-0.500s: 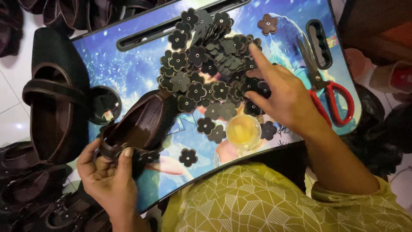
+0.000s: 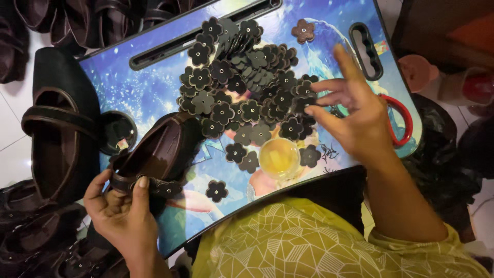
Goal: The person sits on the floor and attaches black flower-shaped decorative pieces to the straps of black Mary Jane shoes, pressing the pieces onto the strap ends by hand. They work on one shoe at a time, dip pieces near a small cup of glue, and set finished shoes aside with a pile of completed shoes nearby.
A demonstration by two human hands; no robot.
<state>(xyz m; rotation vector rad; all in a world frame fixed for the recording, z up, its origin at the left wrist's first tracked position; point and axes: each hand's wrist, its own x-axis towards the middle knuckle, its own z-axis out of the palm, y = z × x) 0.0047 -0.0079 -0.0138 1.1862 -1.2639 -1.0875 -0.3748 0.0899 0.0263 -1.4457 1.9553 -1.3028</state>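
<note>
A heap of dark flower-shaped leather pieces [image 2: 242,82] lies on a blue picture tray [image 2: 149,87] across my lap. My right hand [image 2: 355,116] hovers at the heap's right edge, thumb and fingertips pinching one flower piece [image 2: 303,104], the other fingers spread and raised. My left hand [image 2: 121,216] grips the heel and strap of a brown shoe [image 2: 159,149] resting at the tray's left front. A flower piece is fixed on the strap beside my thumb.
A small cup of yellow glue [image 2: 278,157] stands near the tray's front edge. Red-handled scissors [image 2: 404,121] lie under my right hand. A black shoe [image 2: 56,139] and a round black lid [image 2: 117,132] sit left; several dark shoes surround the tray.
My right hand has lifted off the heap and shifted slightly right, its fingers now fanned out. The left hand still holds the brown shoe in the same place.
</note>
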